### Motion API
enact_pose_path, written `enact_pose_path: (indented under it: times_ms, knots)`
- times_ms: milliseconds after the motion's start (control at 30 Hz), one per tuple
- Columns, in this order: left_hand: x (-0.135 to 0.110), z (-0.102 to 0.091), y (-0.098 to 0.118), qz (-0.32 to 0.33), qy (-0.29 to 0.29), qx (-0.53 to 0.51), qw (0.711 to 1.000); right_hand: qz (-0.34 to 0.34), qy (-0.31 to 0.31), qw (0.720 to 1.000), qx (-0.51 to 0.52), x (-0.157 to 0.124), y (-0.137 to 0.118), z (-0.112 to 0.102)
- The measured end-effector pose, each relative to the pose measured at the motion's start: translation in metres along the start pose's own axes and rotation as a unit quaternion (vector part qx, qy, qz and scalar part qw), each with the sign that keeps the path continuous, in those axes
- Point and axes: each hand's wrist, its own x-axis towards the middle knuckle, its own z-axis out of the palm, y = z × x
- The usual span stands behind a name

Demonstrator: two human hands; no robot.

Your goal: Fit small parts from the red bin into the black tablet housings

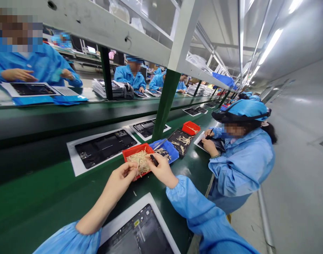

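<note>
Head view: I've got both hands out ahead, at the near rim of a red bin (133, 150) heaped with thin tan sticks (138, 158).
Left hand (125, 176): thumb and fingertips pressed together, pinching what I read as one pale strip (139, 163), held roughly upright over the bin.
Right hand (162, 171): fingers curled round a black tool (154, 161); its tip I can't make out.
Blue bin (174, 157): just beside the red one, on its right, more bits inside.
Black tray (178, 134): past the blue bin, loose tan pieces on it.
Device shell (140, 236): nearest me, on a white sheet (126, 216), left sleeve (71, 241) over its corner.
Green bench (58, 197): carries all that, plus two black shells (111, 148) on white sheets behind the red bin.
Co-worker (243, 158): on my right, blue coat, bent over another black panel (219, 144), dark pen-like thing in hand.
</note>
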Motion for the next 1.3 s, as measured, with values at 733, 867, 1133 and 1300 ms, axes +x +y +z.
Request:
enact_pose_path:
  times_ms: [733,867,1133,1300]
  knots:
    - [-0.007,-0.007,0.007,0.151,0.073,0.222,0.960,-0.059,-0.057,0.997,-0.006,-0.005,-0.013,-0.007]
    - [-0.016,-0.003,0.011,0.240,0.069,0.259,0.933,-0.161,-0.055,0.983,-0.061,-0.012,-0.015,-0.004]
    - [-0.019,0.002,0.013,0.284,0.071,0.275,0.916,-0.229,-0.044,0.969,-0.086,-0.018,-0.018,0.000]
    - [-0.012,-0.003,0.007,0.244,0.105,0.271,0.925,-0.147,-0.019,0.989,0.002,-0.015,-0.023,-0.002]
